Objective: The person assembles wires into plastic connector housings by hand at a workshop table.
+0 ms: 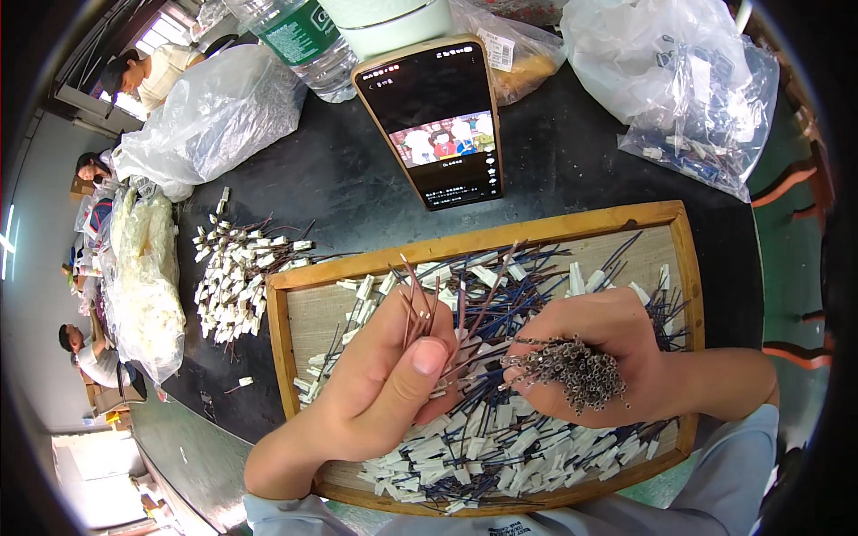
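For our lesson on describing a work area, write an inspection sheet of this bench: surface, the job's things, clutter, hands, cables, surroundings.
Surface: dark table, mostly covered.
Job's things: wooden tray of blue wires with white connectors; finished-looking pile lies left of the tray.
Clutter: phone propped up with its screen lit, bottle, plastic bags.
Hands: left hand pinches a few wires; right hand grips a bundle of metal tubes.
Cables: nothing seen besides the job's wires.
Surroundings: other people at far left.

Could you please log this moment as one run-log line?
left hand: pinching brown wires upright | right hand: cupping small metal tubes | below: wooden tray of blue wires with white connectors | phone propped behind
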`<state>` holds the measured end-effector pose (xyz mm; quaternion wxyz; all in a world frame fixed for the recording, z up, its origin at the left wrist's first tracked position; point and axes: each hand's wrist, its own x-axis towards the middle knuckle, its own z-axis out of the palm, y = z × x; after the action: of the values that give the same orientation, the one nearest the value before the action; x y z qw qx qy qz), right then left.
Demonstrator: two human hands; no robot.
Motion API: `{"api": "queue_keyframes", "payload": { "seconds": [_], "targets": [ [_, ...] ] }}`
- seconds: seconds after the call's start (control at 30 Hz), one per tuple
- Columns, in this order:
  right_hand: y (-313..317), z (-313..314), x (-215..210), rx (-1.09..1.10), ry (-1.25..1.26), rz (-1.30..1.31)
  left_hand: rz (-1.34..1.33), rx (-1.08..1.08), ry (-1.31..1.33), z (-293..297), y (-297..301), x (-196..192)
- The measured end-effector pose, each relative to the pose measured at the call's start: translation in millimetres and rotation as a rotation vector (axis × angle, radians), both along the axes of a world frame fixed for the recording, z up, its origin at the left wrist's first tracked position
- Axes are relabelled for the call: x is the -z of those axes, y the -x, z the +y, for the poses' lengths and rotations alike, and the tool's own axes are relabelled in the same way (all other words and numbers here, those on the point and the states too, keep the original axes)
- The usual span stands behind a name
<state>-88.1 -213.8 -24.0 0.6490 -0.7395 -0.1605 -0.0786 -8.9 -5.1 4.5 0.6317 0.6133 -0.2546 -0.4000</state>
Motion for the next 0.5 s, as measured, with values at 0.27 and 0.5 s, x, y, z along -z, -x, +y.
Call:
{"api": "queue_keyframes", "payload": {
  "seconds": [0.27,0.5],
  "targets": [
    [-3,-2,0,-0.020,0.134,-0.058,-0.216,-0.006,-0.144,5,5,3],
    [0,-4,-5,-0.097,0.179,-0.080,-0.703,0.002,-0.215,-5,12,1]
  ]
}}
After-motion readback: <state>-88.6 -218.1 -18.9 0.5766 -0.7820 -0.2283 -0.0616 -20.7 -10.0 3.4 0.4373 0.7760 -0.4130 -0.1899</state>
